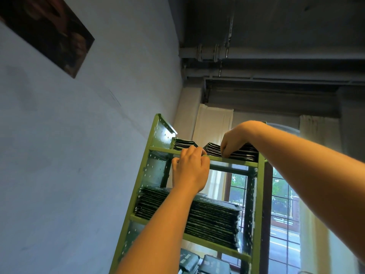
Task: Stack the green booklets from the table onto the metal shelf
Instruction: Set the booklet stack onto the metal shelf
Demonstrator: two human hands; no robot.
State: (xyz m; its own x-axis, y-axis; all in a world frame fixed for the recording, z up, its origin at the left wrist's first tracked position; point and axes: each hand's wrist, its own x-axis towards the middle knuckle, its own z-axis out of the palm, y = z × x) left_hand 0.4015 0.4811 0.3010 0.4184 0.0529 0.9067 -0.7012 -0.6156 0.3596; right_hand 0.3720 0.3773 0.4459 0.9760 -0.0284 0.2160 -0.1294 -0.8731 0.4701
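Upward view of a green metal shelf [260, 194] standing against a pale wall [79, 135].

Top level: two stacks of green booklets lie flat, a small left stack [183, 144] and a right stack [243, 154], with a gap between them.

The left hand [189, 171] grips the front rail of the top level below that gap. Its fingers [194, 152] are pressed together and curled over the rail.

The right hand [234, 140] reaches in from the right. Its fingers [224, 151] curl downward over the front of the right stack, tips against the booklet edges; the thumb is hidden.

Middle level: a tall, wide stack of booklets [209, 218] fills most of the shelf board.

Lowest visible level: further booklets [188, 262] lie face up. Their dark covers carry pale lettering, too blurred to read.

Background: a dark framed picture [45, 30] hangs high on the wall, grey pipes [217, 52] run under the ceiling, and a barred window [282, 204] with pale curtains [214, 125] stands behind the shelf.
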